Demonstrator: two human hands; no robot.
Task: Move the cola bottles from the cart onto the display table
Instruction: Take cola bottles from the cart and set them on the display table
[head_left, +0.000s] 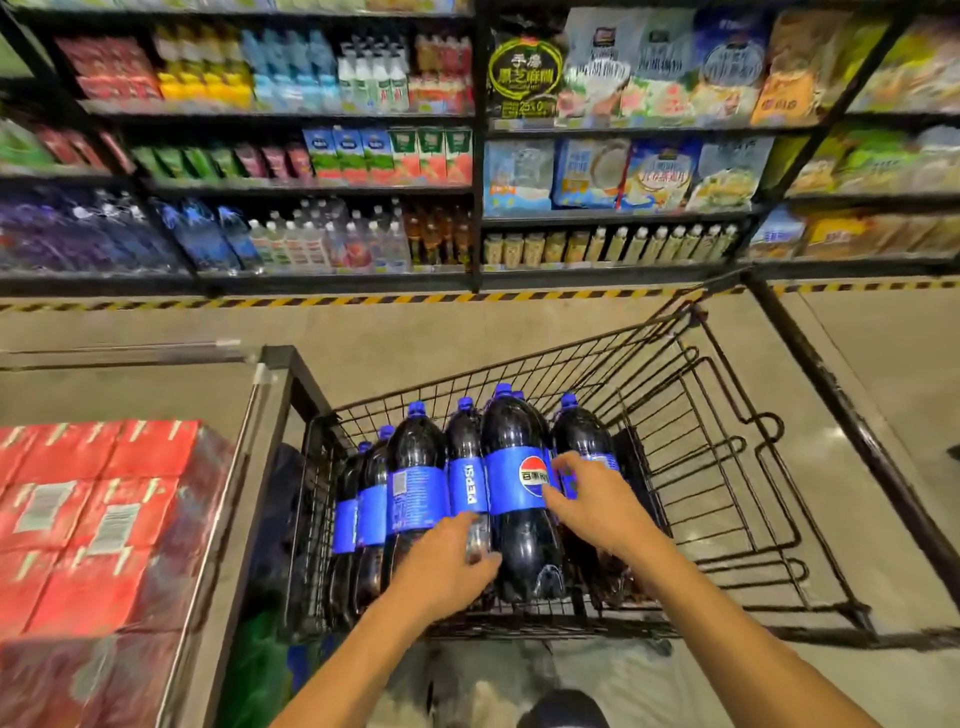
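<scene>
Several large dark cola bottles with blue labels and blue caps lie side by side in the black wire cart (727, 467). The biggest one in view, the top cola bottle (519, 483), shows a round logo. My left hand (447, 566) rests on the lower part of the neighbouring bottle (467, 457), fingers spread and touching the top bottle's left side. My right hand (592, 504) lies on the top bottle's right side at its label, fingers apart, beside another bottle (582, 431). Neither hand has closed around a bottle. The display table (156, 395) stands at the left.
Red shrink-wrapped packs (98, 519) fill the near part of the display table, whose metal rim (260, 447) runs beside the cart. The cart's right half holds no bottles. Stocked shelves (467, 156) stand across the aisle behind yellow-black floor tape (415, 299).
</scene>
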